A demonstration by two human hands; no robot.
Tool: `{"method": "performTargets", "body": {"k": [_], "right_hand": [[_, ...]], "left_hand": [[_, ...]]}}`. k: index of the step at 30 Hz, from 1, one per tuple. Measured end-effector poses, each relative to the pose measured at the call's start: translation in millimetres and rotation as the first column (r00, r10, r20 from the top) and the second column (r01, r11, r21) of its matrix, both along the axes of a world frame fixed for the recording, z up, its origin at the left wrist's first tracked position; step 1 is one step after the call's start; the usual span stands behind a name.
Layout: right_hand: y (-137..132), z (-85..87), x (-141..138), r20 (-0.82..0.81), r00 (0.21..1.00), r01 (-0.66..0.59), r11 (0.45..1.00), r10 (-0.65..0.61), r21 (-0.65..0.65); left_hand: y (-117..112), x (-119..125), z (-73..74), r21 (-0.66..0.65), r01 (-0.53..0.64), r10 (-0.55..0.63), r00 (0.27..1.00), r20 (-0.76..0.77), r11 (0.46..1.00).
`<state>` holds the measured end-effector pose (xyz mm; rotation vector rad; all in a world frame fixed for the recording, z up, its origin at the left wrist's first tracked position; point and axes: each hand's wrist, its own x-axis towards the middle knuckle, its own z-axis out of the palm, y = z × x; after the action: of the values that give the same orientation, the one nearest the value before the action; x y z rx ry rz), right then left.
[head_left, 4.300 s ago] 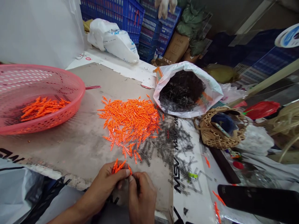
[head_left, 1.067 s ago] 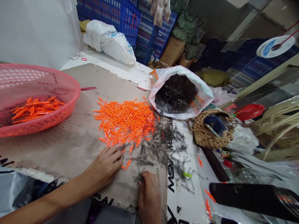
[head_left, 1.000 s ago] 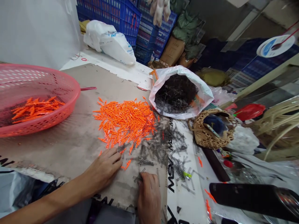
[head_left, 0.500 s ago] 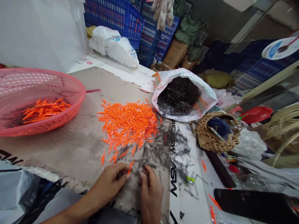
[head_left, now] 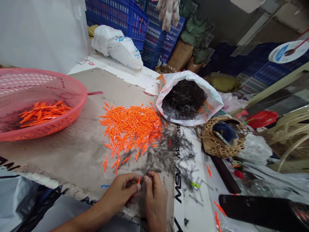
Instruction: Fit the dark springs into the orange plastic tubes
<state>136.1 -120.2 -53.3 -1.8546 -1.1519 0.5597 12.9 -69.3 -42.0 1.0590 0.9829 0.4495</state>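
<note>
Thumb and fingers of my left hand [head_left: 124, 188] are closed on a small pointed orange plastic piece [head_left: 138, 181], held upright. Just to its right, my right hand [head_left: 155, 198] is closed in a pinch, its fingertips close to the orange piece; what they hold, if anything, is hidden. In front of both hands lies a loose pile of similar orange pieces [head_left: 131, 124]. Thin dark springs [head_left: 158, 158] are scattered between that pile and my right hand, spreading rightwards.
At left stands a pink basket [head_left: 72, 119] with more orange pieces. A white sack [head_left: 218, 103] of dark springs lies open behind the pile. On the right are a woven basket [head_left: 207, 138] with a phone and a black object [head_left: 256, 209]. A blue strip [head_left: 105, 186] lies near my left wrist.
My left hand has moved right, bringing the orange piece up to my right fingertips and turning it more upright. A blue strip now shows beside the left wrist. My right hand has barely moved.
</note>
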Motion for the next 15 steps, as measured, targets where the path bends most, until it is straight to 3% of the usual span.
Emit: {"method": "performTargets", "body": {"k": [6,10,12,15], "right_hand": [[-7.6,3.2,7.5,-0.267,0.963,-0.043,0.998,0.031,-0.039],[-6.6,3.9,5.8,-0.635,0.772,-0.053,0.998,0.028,-0.021],[-4.7,4.8,3.3,-0.737,0.676,-0.017,1.0,-0.002,-0.018],[-2.0,5.0,1.2,-0.802,0.593,0.056,0.997,-0.071,-0.047]], "left_hand": [[4.3,-2.2,-4.9,-0.039,-0.067,0.07,0.996,0.057,0.997],[3.0,-3.9,-8.7,-0.083,-0.12,0.124,0.991,0.044,0.989],[3.5,-4.3,-6.2,-0.103,-0.124,0.129,0.991,0.044,0.987],[7.7,-7.6,2.1,-0.057,-0.078,0.079,0.997,0.019,0.995]]}}
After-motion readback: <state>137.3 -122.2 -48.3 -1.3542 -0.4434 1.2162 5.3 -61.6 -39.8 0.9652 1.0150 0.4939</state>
